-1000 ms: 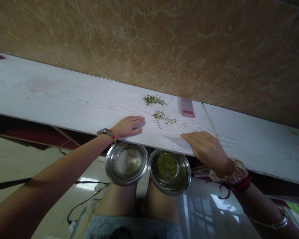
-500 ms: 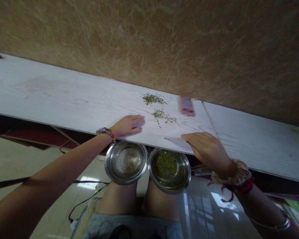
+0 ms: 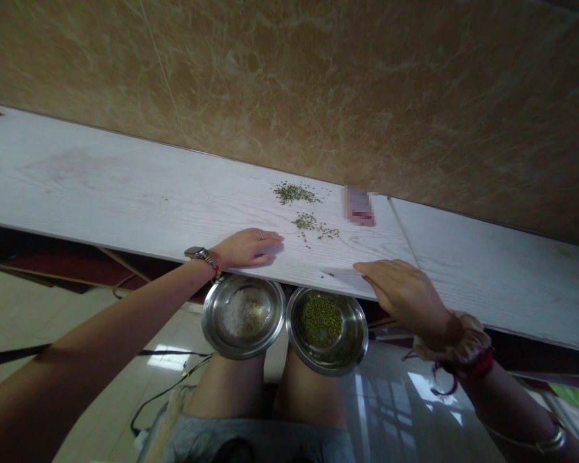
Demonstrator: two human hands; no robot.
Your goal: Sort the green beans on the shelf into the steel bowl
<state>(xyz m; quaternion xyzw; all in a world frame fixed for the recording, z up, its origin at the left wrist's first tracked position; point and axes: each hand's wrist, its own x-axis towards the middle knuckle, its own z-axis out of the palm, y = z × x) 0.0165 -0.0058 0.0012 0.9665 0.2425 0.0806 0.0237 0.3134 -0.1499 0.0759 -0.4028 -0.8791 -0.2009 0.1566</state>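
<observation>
My left hand (image 3: 248, 247) lies flat on the white wood-grain counter (image 3: 197, 186), fingers stretched to the right, palm down and holding nothing visible. Further right, my right hand (image 3: 395, 283) is low over the counter's front edge, fingers pressed together and pointing left; the thumb and anything in its grip are hidden. A faint grey streak and a dark speck (image 3: 322, 276) show just left of its fingertips. Beyond the hands lie two loose patches of green mung beans, a farther one (image 3: 294, 191) and a nearer one (image 3: 309, 222).
Two steel bowls sit on my lap against the counter edge. The left bowl (image 3: 207, 334) holds whitish grains; the right bowl (image 3: 361, 344) holds green beans. A blurred packet (image 3: 359, 206) lies by the brown wall (image 3: 289, 90). A black cable (image 3: 149, 402) runs across the floor.
My right hand has shifted slightly right and toward me, and the dark speck beside its fingertips has shifted slightly too. My left hand stays flat. The view has moved a little.
</observation>
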